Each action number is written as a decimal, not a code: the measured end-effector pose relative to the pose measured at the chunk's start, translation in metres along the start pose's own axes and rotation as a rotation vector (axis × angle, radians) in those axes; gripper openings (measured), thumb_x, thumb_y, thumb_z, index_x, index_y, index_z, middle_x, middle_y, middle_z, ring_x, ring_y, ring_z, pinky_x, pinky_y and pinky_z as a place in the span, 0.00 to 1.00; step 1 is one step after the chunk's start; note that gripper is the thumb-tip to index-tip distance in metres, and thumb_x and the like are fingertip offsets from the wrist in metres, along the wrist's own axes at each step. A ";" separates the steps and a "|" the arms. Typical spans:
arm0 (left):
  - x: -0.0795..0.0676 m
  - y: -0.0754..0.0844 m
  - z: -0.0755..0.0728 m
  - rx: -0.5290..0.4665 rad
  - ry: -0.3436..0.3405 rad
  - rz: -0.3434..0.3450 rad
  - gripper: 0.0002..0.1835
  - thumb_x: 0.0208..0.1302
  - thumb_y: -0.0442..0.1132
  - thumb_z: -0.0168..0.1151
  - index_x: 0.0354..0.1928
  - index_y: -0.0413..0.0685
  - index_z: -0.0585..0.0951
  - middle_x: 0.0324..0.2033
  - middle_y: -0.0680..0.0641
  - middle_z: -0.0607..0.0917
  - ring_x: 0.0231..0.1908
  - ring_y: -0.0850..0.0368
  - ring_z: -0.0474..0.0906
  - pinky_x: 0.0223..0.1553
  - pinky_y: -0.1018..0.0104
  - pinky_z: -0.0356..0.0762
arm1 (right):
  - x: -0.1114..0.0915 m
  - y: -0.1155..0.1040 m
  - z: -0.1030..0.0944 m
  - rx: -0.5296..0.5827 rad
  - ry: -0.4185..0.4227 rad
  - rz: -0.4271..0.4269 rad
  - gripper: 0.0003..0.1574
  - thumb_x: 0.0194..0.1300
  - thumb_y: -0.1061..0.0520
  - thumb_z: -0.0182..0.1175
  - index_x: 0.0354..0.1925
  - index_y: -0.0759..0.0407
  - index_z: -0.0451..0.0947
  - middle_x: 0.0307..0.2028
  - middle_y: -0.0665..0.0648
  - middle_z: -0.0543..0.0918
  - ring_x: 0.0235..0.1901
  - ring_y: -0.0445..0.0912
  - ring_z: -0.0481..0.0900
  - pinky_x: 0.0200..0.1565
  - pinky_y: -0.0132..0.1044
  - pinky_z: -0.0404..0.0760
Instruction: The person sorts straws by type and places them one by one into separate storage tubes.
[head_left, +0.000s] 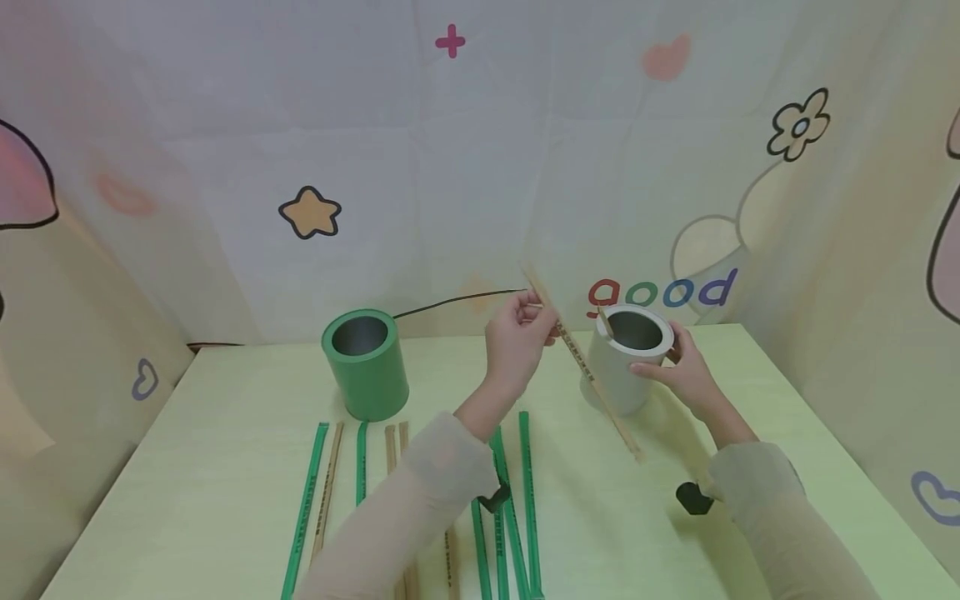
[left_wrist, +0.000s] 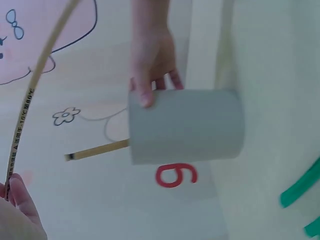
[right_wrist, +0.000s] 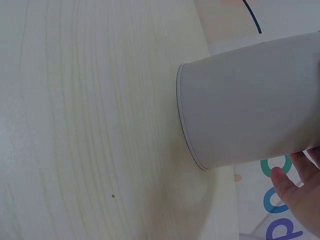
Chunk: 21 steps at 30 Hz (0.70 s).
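The left hand (head_left: 517,340) pinches a brown stick (head_left: 577,354) high up, near the white cup (head_left: 632,383) which the right hand (head_left: 688,375) grips. The stick's free lower end — I think — could swing and knock the cup.
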<state>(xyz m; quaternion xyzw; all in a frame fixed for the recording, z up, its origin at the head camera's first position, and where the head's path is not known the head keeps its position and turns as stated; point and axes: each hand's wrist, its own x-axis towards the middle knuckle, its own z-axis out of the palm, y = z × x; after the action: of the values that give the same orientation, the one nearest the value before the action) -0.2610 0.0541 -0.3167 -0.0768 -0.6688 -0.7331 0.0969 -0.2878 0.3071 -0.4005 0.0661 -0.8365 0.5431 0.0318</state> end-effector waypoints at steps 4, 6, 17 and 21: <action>0.016 0.014 0.003 -0.043 0.056 0.072 0.07 0.55 0.33 0.53 0.37 0.40 0.73 0.23 0.51 0.77 0.21 0.65 0.77 0.28 0.71 0.79 | -0.001 -0.001 0.000 0.008 0.003 -0.002 0.55 0.52 0.58 0.63 0.66 0.64 0.39 0.63 0.67 0.52 0.63 0.64 0.50 0.59 0.58 0.57; 0.021 0.019 0.005 -0.061 0.080 0.091 0.06 0.55 0.33 0.52 0.36 0.40 0.73 0.23 0.52 0.77 0.21 0.65 0.76 0.28 0.71 0.79 | -0.001 -0.002 0.000 0.029 0.001 -0.001 0.54 0.52 0.61 0.62 0.66 0.64 0.38 0.63 0.68 0.51 0.63 0.64 0.50 0.60 0.59 0.55; 0.039 0.019 0.016 -0.032 0.175 0.179 0.06 0.58 0.36 0.51 0.36 0.40 0.72 0.29 0.46 0.78 0.28 0.56 0.80 0.28 0.72 0.77 | 0.001 0.003 0.000 0.038 0.000 0.011 0.55 0.51 0.61 0.64 0.66 0.62 0.39 0.63 0.66 0.53 0.63 0.62 0.51 0.60 0.57 0.57; 0.042 0.017 0.021 0.024 0.183 0.211 0.08 0.59 0.37 0.52 0.37 0.38 0.73 0.31 0.43 0.80 0.30 0.54 0.81 0.31 0.70 0.78 | 0.003 0.004 0.000 0.046 0.004 0.009 0.54 0.50 0.63 0.63 0.66 0.63 0.40 0.63 0.67 0.52 0.63 0.63 0.50 0.60 0.57 0.56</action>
<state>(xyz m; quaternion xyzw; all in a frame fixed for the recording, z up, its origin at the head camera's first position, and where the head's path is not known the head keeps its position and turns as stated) -0.2982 0.0720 -0.2884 -0.0785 -0.6540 -0.7148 0.2349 -0.2912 0.3086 -0.4039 0.0620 -0.8238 0.5626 0.0293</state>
